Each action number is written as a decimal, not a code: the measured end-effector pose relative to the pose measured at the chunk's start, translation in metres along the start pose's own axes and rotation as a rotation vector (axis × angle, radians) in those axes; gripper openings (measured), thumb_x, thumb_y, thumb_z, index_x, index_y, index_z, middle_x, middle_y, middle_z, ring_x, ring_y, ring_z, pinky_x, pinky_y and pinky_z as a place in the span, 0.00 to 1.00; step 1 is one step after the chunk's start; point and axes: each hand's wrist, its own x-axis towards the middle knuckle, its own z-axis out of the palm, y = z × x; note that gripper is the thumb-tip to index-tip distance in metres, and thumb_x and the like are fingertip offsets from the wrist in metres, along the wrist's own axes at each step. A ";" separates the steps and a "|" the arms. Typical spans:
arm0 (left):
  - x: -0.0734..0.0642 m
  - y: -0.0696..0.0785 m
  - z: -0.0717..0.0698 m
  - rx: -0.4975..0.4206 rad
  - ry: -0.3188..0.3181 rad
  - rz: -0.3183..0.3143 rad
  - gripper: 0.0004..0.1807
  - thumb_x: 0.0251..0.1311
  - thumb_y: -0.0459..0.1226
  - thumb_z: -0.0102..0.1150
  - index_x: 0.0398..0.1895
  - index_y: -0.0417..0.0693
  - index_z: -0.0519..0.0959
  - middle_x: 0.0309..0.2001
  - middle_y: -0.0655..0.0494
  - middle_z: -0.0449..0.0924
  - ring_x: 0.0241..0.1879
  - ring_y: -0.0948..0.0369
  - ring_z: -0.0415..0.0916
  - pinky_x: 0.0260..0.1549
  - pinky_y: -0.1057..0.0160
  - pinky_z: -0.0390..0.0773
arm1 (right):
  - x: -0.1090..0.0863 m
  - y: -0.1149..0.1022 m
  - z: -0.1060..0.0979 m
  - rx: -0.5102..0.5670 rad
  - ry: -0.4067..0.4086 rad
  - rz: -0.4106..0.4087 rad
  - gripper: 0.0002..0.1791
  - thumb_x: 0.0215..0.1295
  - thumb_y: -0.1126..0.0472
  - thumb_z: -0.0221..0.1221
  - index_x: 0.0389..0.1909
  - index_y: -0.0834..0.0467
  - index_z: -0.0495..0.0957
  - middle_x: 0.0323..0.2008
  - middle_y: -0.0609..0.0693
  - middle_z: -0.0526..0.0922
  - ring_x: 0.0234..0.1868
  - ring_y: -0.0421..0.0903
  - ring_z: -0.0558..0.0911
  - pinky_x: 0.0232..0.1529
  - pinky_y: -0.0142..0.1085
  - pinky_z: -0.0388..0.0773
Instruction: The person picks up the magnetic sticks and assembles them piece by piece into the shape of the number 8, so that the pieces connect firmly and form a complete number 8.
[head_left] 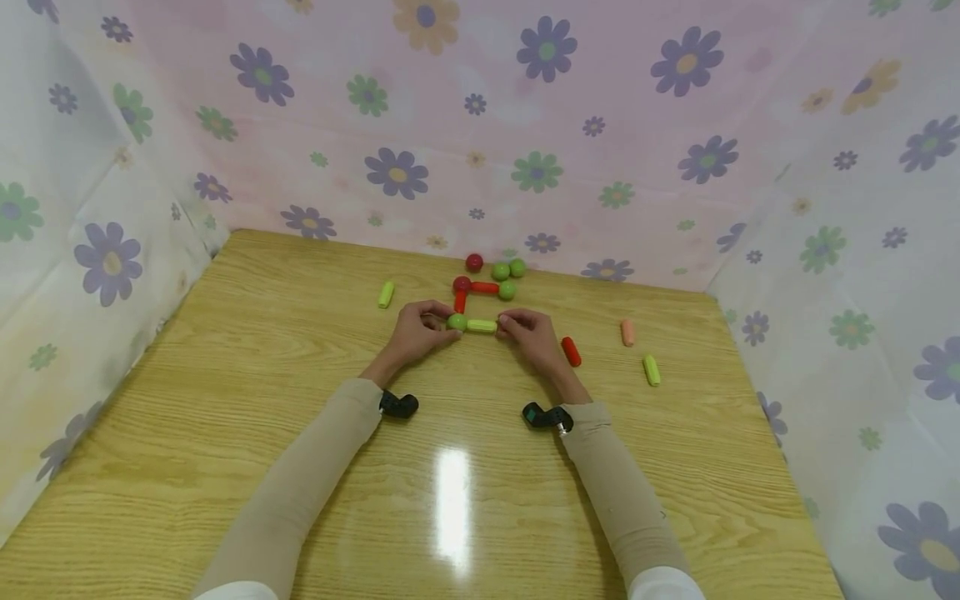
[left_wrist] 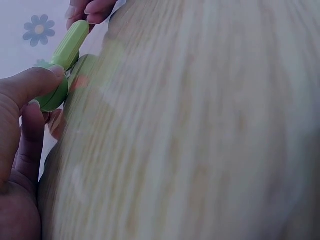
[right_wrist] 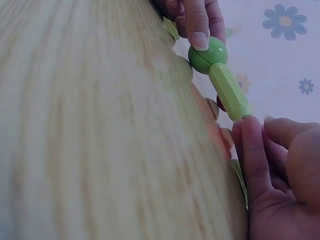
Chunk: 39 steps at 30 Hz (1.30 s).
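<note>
Pinching the green ball (head_left: 457, 322), the left hand (head_left: 415, 332) lies left of the yellow-green rod (head_left: 482, 326); this meets the ball, long axis running left-right; the right hand (head_left: 531, 335), nearer, pinches the rod's right end.

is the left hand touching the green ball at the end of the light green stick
Touching: the right wrist view shows the left hand with its fingers set against the green ball, no gap between.

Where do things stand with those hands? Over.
Left hand pinching green ball. Right hand holding yellow-green stick; stick touches ball. Possible obstacle: red stick beside right hand.
</note>
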 end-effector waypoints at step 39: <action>0.001 -0.004 -0.003 -0.012 0.002 0.024 0.15 0.54 0.32 0.76 0.45 0.41 0.85 0.35 0.46 0.84 0.24 0.61 0.72 0.28 0.67 0.73 | 0.095 -0.041 -0.037 -0.712 -0.094 -0.182 0.23 0.74 0.74 0.42 0.65 0.68 0.74 0.70 0.65 0.70 0.74 0.61 0.64 0.72 0.54 0.64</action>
